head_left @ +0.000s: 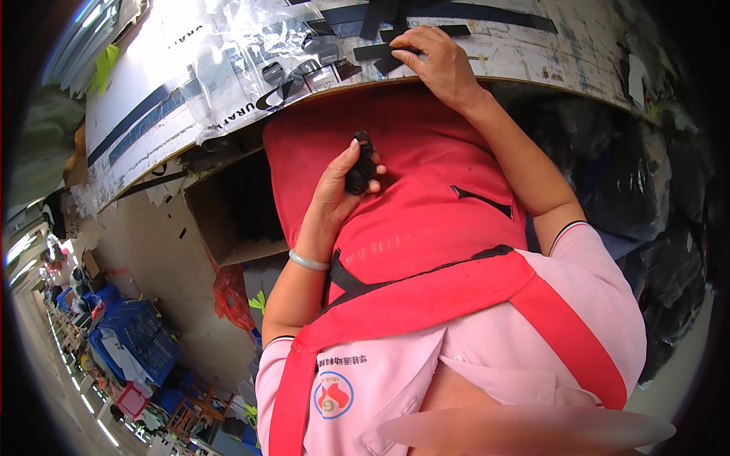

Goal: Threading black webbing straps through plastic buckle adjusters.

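My left hand (340, 181), with a pale bangle at its wrist, is closed round a small bundle of shiny black pieces (360, 169) in front of the red apron (426, 175). What the pieces are I cannot make out. At the table's near edge, my right hand (442, 67) has its thumb and fingers pinched on a flat black strip (372, 52). Other black strips (374, 19) lie crossed just beyond it, partly hidden behind the fingers.
Clear printed plastic bags (243, 68) cover the middle of the worktable (544, 61). Long dark bands (137, 121) lie at its left. Below stands an open cardboard box (228, 209); black plastic bags (631, 182) fill the right side. A blue crate (141, 342) is farther left.
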`<state>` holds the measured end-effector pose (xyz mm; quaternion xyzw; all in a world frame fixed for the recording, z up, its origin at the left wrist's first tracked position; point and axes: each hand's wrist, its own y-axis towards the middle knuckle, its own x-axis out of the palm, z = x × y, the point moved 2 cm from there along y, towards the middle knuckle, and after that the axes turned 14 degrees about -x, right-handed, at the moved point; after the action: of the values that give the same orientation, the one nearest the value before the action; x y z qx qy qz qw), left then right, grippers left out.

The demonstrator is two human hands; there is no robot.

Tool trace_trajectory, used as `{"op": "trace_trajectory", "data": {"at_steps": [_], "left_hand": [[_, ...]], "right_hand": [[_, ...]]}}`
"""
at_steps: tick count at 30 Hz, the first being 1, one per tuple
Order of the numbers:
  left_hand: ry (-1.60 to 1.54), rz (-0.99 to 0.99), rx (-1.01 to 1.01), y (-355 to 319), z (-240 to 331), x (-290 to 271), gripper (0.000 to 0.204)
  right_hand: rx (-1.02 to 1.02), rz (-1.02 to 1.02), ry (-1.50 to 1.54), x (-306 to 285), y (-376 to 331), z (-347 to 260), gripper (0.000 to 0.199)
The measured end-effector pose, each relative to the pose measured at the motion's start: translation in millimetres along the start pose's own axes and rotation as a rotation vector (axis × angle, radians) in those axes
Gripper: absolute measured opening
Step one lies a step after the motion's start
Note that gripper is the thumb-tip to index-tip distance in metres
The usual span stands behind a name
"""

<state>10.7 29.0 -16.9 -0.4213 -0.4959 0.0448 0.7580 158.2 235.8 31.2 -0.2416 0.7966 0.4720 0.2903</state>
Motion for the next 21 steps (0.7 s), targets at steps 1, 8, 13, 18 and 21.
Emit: {"op": "trace_trajectory", "data": {"at_steps": [1, 8, 13, 18, 21], "left_hand": [[0.029, -0.067, -0.002, 0.0, -1.8, -2.1, 0.029], [0.118, -0.126, 0.05, 3.6, 0.3, -5.4, 0.024], [0.229, 0.023, 0.192, 1.6, 6.0, 1.5, 0.023], [0.346, 0.2, 0.4, -7.3, 13.3, 10.6, 0.022], [0.364, 0.232, 0.494, -12.7, 15.7, 15.4, 0.021]], "right_hand": [[-0.046, 0.024, -0.074, 1.2, 2.4, 0.4, 0.017], [-0.112, -0.352, -0.254, 22.5, 39.4, 4.8, 0.026], [-0.075, -0.391, -0.024, 24.3, 45.3, 18.6, 0.019], [-0.088, -0.054, 0.041, -17.6, 55.6, -31.2, 0.014], [0.387, -0.053, 0.611, -27.3, 42.4, -64.1, 0.019]]}}
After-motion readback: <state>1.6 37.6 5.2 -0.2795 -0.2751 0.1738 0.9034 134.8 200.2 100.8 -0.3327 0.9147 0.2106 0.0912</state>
